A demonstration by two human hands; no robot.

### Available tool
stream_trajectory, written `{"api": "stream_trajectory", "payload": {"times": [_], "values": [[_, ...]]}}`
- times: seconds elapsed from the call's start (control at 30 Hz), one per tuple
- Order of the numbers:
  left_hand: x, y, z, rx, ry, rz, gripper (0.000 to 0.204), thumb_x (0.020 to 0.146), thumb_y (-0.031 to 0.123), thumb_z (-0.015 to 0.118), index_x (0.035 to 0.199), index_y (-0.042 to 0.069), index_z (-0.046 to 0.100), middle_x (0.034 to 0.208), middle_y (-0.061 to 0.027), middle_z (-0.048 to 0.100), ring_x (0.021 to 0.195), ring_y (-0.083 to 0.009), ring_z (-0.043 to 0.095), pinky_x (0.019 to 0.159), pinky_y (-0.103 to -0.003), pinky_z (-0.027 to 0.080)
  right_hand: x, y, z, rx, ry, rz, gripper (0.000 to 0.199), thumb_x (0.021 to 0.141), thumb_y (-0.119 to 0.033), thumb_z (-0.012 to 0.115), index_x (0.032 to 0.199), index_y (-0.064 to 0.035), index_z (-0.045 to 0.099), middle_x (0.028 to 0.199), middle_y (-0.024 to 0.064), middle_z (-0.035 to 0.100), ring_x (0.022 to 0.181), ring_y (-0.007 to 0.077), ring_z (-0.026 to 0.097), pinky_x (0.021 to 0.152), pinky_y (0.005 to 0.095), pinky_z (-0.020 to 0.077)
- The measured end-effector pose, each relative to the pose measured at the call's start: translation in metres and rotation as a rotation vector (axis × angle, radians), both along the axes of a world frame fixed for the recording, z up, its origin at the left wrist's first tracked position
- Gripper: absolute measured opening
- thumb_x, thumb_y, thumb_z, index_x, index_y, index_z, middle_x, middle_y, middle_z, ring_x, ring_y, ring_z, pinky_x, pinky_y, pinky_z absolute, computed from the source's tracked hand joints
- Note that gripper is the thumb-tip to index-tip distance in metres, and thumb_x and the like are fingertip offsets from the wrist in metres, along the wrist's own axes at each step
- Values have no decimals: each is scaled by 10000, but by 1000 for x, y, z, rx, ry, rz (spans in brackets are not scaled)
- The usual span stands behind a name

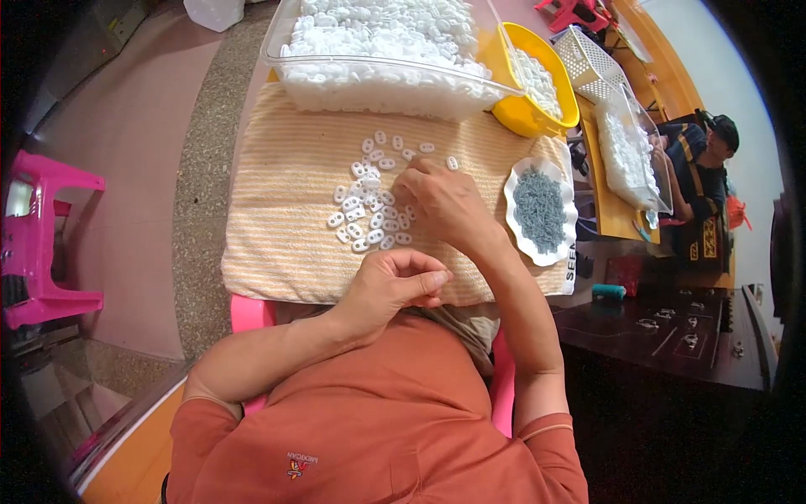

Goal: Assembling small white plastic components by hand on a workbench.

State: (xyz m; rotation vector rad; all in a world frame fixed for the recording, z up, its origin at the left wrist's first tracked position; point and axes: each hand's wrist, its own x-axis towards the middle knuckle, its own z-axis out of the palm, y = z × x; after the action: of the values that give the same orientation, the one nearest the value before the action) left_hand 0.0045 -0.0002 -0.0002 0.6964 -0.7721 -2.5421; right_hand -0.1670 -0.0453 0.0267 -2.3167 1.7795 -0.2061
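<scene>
Several small white plastic ring pieces (369, 206) lie scattered on a beige striped towel (285, 202). My right hand (445, 202) rests palm down at the right edge of that scatter, fingers touching the pieces. My left hand (395, 286) hovers at the towel's near edge with fingertips pinched together; whether something small sits between them I cannot tell. A white scalloped dish (516, 223) of small grey parts stands just right of my right hand.
A clear bin (277, 50) full of white pieces and a yellow bowl (512, 113) stand at the towel's far edge. A pink stool (38, 244) is at left. Another person (705, 168) sits at right beside a dark table (672, 336).
</scene>
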Motion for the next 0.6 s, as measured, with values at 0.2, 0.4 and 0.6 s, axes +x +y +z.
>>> {"api": "stream_trajectory", "payload": {"times": [0.2, 0.4, 0.6], "values": [[2, -4, 3, 62, -4, 130, 173, 912, 146, 642, 1040, 38, 601, 851, -25, 638, 721, -78, 615, 696, -237, 556, -7, 31, 6, -229, -459, -67, 97, 832, -10, 627, 928, -6, 620, 814, 143, 646, 733, 304, 641, 633, 348, 491], [-1, -8, 11, 116, 19, 198, 216, 947, 230, 599, 1066, 50, 587, 905, -19, 644, 758, -92, 607, 730, -260, 546, -2, 74, 17, -132, -754, -72, 148, 798, 50, 666, 933, 7, 623, 856, 118, 648, 756, 224, 640, 659, 292, 503], [1, -4, 6, 102, 54, 131, 155, 947, 186, 595, 1020, 49, 590, 892, -38, 647, 785, -113, 631, 731, -264, 550, -9, 91, 12, -43, -958, -55, 120, 787, 18, 720, 893, 2, 667, 879, 75, 617, 789, 124, 597, 652, 235, 480]]}}
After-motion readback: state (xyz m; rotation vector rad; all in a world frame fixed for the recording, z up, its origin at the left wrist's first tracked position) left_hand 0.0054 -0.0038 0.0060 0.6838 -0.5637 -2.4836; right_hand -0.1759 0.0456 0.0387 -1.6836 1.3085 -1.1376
